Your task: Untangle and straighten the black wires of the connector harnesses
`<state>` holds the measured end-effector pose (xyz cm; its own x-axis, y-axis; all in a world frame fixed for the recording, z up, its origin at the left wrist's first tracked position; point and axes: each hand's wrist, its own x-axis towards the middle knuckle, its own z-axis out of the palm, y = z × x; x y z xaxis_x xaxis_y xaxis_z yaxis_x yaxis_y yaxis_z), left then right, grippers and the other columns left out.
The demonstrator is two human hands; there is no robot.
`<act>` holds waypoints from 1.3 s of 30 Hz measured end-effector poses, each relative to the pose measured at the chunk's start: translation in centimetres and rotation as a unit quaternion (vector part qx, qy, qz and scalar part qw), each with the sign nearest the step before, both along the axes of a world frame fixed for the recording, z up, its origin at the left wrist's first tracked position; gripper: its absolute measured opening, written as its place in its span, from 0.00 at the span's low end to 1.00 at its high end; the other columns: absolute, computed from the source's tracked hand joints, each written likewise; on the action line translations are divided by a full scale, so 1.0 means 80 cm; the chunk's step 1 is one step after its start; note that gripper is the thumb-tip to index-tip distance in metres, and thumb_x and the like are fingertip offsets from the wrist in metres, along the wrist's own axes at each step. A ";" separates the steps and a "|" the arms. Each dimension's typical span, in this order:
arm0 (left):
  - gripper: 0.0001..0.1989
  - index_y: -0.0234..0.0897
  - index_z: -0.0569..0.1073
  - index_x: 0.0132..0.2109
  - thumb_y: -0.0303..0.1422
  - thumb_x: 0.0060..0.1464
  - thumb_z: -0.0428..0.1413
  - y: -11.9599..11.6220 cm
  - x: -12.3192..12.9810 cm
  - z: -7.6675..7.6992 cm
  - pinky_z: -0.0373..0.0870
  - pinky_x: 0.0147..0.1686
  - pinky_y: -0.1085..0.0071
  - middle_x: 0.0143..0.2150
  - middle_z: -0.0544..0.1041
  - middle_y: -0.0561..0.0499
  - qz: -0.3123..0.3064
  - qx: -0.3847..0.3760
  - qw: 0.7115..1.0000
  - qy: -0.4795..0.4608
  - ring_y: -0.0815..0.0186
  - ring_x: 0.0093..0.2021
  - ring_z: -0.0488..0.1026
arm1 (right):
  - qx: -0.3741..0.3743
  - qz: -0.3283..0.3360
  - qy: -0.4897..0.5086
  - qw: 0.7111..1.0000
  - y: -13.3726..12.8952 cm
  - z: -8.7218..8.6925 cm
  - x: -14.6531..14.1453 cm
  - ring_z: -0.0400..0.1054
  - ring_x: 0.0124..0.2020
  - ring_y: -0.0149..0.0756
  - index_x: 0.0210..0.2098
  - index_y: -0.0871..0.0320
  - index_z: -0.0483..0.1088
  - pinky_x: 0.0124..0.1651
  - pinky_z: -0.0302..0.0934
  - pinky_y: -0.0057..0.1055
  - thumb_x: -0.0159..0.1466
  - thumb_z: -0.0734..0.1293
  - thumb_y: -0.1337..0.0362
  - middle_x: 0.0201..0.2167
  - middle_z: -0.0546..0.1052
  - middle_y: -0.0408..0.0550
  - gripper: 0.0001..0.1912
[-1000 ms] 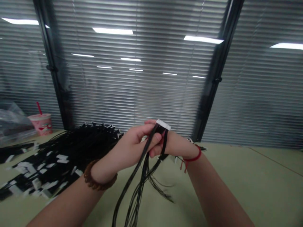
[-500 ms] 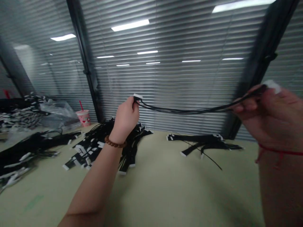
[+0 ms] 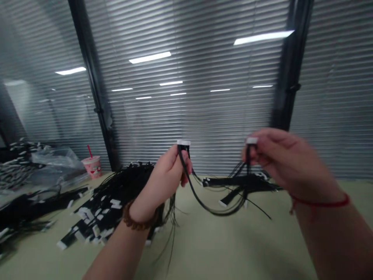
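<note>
A black wire harness (image 3: pixel 217 212) hangs in a loose U between my two hands, above the table. My left hand (image 3: pixel 171 167) is closed around one end, just under a wide white connector (image 3: pixel 183 142) that points up. The other end is pinched in my right hand (image 3: pixel 276 151), with a smaller white connector (image 3: pixel 252 140) showing at the fingertips. Several thin loose wires (image 3: pixel 173 217) dangle below my left hand; where they start is hidden. Behind the harness lies a small group of black harnesses (image 3: pixel 233 181) with white connectors.
A large pile of black harnesses (image 3: pixel 116 194) with white ends lies left of my left forearm. Farther left are more harnesses (image 3: pixel 26 206), a clear plastic bag (image 3: pixel 58 163) and a pink cup (image 3: pixel 92 167) with a red straw. Window blinds (image 3: pixel 204 116) stand behind the pale table (image 3: pixel 210 249).
My hands have come closer together, the right one moving left. The harness, stretched nearly straight before, now sags in a deep loop. Both connectors now point up, and the view has shifted.
</note>
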<state>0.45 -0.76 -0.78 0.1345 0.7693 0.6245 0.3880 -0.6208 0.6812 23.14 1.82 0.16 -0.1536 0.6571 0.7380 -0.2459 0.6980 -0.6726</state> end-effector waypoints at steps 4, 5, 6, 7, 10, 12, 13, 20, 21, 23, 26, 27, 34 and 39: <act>0.11 0.38 0.61 0.34 0.34 0.65 0.40 -0.021 0.028 -0.011 0.62 0.18 0.78 0.26 0.66 0.56 -0.106 -0.025 0.994 0.007 0.74 0.20 0.62 | 0.003 0.037 -0.085 0.996 -0.010 -0.011 -0.045 0.65 0.22 0.27 0.33 0.61 0.73 0.25 0.61 0.24 0.58 0.69 0.59 0.21 0.72 0.44 0.10; 0.11 0.38 0.61 0.35 0.35 0.65 0.40 -0.022 0.031 -0.014 0.62 0.19 0.77 0.26 0.66 0.57 -0.119 -0.025 0.993 0.004 0.74 0.20 0.62 | 0.007 0.039 -0.091 0.995 -0.012 -0.012 -0.052 0.65 0.22 0.27 0.32 0.61 0.72 0.25 0.61 0.24 0.59 0.69 0.59 0.21 0.71 0.44 0.10; 0.11 0.39 0.62 0.35 0.36 0.65 0.40 -0.023 0.032 -0.016 0.61 0.19 0.77 0.26 0.65 0.57 -0.125 -0.021 0.992 0.001 0.74 0.20 0.61 | 0.011 0.037 -0.092 0.995 -0.014 -0.013 -0.056 0.65 0.22 0.27 0.32 0.62 0.71 0.25 0.61 0.24 0.60 0.68 0.59 0.21 0.71 0.44 0.11; 0.12 0.39 0.62 0.35 0.37 0.65 0.40 -0.022 0.032 -0.018 0.60 0.20 0.77 0.26 0.65 0.57 -0.125 -0.016 0.992 0.001 0.74 0.21 0.61 | 0.014 0.031 -0.088 0.996 -0.016 -0.014 -0.059 0.64 0.22 0.26 0.32 0.61 0.70 0.26 0.62 0.23 0.61 0.67 0.59 0.22 0.70 0.43 0.11; 0.13 0.39 0.62 0.35 0.38 0.65 0.40 -0.021 0.031 -0.021 0.59 0.21 0.75 0.25 0.63 0.57 -0.115 -0.002 0.993 0.009 0.72 0.21 0.59 | 0.025 0.008 -0.078 0.997 -0.022 -0.014 -0.061 0.64 0.24 0.25 0.32 0.61 0.67 0.28 0.61 0.22 0.62 0.64 0.60 0.23 0.70 0.42 0.09; 0.13 0.39 0.62 0.34 0.38 0.65 0.40 -0.021 0.031 -0.023 0.58 0.22 0.73 0.25 0.63 0.57 -0.113 -0.001 0.994 0.014 0.71 0.22 0.58 | 0.030 -0.004 -0.078 0.996 -0.025 -0.015 -0.062 0.64 0.24 0.25 0.33 0.61 0.67 0.28 0.61 0.22 0.62 0.64 0.61 0.23 0.70 0.42 0.08; 0.13 0.39 0.62 0.34 0.38 0.65 0.40 -0.021 0.031 -0.023 0.58 0.22 0.73 0.25 0.63 0.56 -0.111 -0.001 0.994 0.016 0.71 0.23 0.58 | 0.031 -0.010 -0.079 0.996 -0.026 -0.016 -0.063 0.65 0.24 0.25 0.33 0.61 0.67 0.28 0.61 0.22 0.62 0.65 0.60 0.23 0.70 0.42 0.08; 0.14 0.38 0.63 0.32 0.39 0.64 0.42 -0.023 0.032 -0.023 0.55 0.24 0.72 0.25 0.63 0.56 -0.117 -0.018 0.993 0.004 0.70 0.24 0.56 | 0.028 -0.037 -0.112 0.993 -0.027 -0.017 -0.057 0.65 0.21 0.26 0.40 0.58 0.71 0.23 0.60 0.22 0.61 0.66 0.60 0.24 0.72 0.42 0.10; 0.14 0.38 0.63 0.32 0.39 0.64 0.43 -0.023 0.032 -0.023 0.54 0.23 0.73 0.24 0.62 0.56 -0.126 -0.025 0.992 0.001 0.70 0.23 0.56 | 0.026 -0.029 -0.124 0.991 -0.027 -0.015 -0.055 0.65 0.20 0.25 0.38 0.58 0.72 0.22 0.60 0.21 0.61 0.66 0.60 0.24 0.73 0.43 0.09; 0.14 0.37 0.63 0.31 0.39 0.64 0.44 -0.025 0.034 -0.023 0.53 0.22 0.73 0.23 0.61 0.56 -0.153 -0.045 0.987 -0.018 0.71 0.23 0.54 | 0.018 -0.001 -0.143 0.990 -0.027 -0.012 -0.049 0.66 0.18 0.25 0.34 0.59 0.73 0.20 0.60 0.20 0.60 0.66 0.59 0.24 0.74 0.43 0.09; 0.13 0.37 0.64 0.34 0.41 0.62 0.46 -0.028 0.042 -0.025 0.50 0.20 0.75 0.23 0.61 0.57 -0.206 -0.095 0.970 -0.084 0.73 0.21 0.53 | -0.003 0.043 -0.151 0.988 -0.028 -0.008 -0.044 0.66 0.18 0.25 0.36 0.59 0.74 0.19 0.61 0.21 0.60 0.67 0.57 0.21 0.73 0.42 0.12; 0.13 0.37 0.64 0.35 0.42 0.62 0.47 -0.028 0.045 -0.025 0.49 0.19 0.76 0.23 0.61 0.57 -0.223 -0.108 0.963 -0.108 0.73 0.21 0.52 | -0.008 0.051 -0.151 0.987 -0.028 -0.007 -0.044 0.66 0.18 0.25 0.36 0.60 0.74 0.19 0.61 0.20 0.59 0.67 0.56 0.21 0.72 0.42 0.13; 0.14 0.37 0.66 0.32 0.44 0.57 0.53 -0.038 0.054 -0.029 0.51 0.18 0.78 0.22 0.60 0.57 -0.239 -0.146 0.946 -0.165 0.74 0.20 0.51 | -0.031 0.059 -0.169 0.983 -0.034 0.001 -0.041 0.62 0.14 0.23 0.30 0.60 0.74 0.15 0.57 0.19 0.58 0.67 0.62 0.16 0.69 0.41 0.08; 0.12 0.38 0.69 0.34 0.42 0.59 0.51 -0.039 0.053 -0.029 0.57 0.21 0.78 0.24 0.63 0.55 -0.200 -0.145 0.961 -0.127 0.72 0.23 0.56 | -0.047 0.043 -0.169 0.983 -0.032 0.003 -0.036 0.60 0.16 0.20 0.24 0.61 0.73 0.14 0.49 0.14 0.55 0.69 0.65 0.15 0.70 0.40 0.05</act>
<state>4.66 -3.88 -3.13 0.3274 0.8345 0.4432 -0.0433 -0.4553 0.8893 20.24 -0.73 0.38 -0.4384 0.6937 0.5715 -0.0521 0.6152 -0.7867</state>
